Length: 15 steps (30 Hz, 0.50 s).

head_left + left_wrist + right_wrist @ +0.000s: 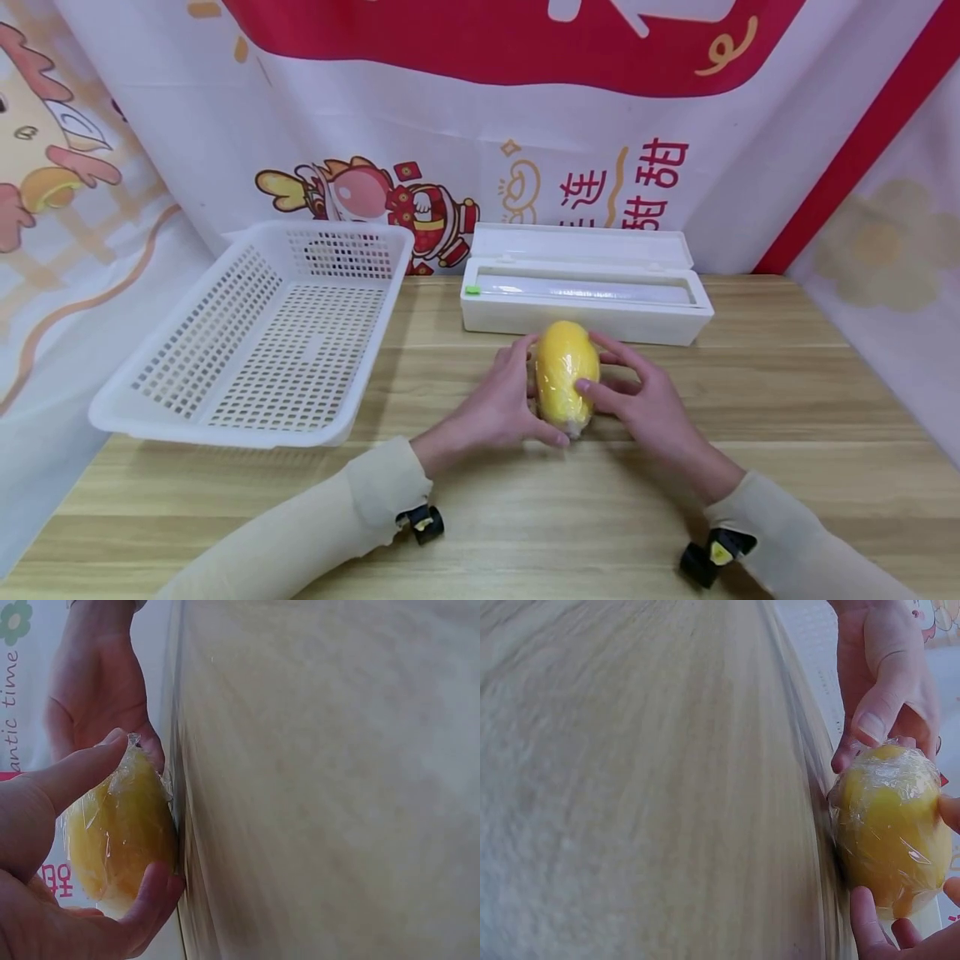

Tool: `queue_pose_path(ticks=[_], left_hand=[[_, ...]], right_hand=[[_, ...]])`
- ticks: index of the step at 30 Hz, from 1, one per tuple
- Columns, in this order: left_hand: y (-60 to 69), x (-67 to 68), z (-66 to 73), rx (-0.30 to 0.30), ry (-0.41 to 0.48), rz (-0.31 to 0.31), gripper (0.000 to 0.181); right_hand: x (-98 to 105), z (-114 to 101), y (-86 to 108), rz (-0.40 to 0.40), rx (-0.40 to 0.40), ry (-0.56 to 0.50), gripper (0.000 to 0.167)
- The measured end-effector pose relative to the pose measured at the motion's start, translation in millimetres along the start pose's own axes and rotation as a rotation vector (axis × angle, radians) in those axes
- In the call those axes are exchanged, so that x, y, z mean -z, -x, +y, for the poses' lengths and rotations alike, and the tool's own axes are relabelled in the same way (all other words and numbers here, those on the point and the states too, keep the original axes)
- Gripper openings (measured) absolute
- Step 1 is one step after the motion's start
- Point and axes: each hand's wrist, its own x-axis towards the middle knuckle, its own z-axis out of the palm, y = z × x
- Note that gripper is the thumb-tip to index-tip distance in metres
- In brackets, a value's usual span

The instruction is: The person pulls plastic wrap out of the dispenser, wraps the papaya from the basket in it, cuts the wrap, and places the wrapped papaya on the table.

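A yellow oval fruit (564, 367) in clear cling film is near the middle of the wooden table (525, 525), its long side pointing away from me. My left hand (501, 407) holds its left side, thumb by the near end where the film bunches up. From the right, my right hand (651, 408) grips it with the thumb on the upper side and fingers at the far right. The wrist views show wrinkled film all around the fruit (124, 832), with fingers (866, 915) against its lower side. Parts of both hands' fingers are hidden behind it.
Just behind the fruit stands a white cling film box (577, 317), its lid raised and a film roll inside. To the left is a white perforated plastic basket (360, 392) with nothing in it. Printed cloth (420, 108) hangs along the back and sides.
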Motion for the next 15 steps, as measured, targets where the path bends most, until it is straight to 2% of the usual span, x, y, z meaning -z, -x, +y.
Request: queue_pose_path(ticks=[5,15], left_hand=[[0.0,1.5,1.1,0.013,0.001,-0.006,0.135],[2.6,5.8,4.8,-0.015,0.006,0.035,0.131]], right_hand=[[0.2,-0.5,0.5,0.001,0.010,0.015,0.077],[0.1,0.2,-1.2,0.006,0.011,0.017,0.079]])
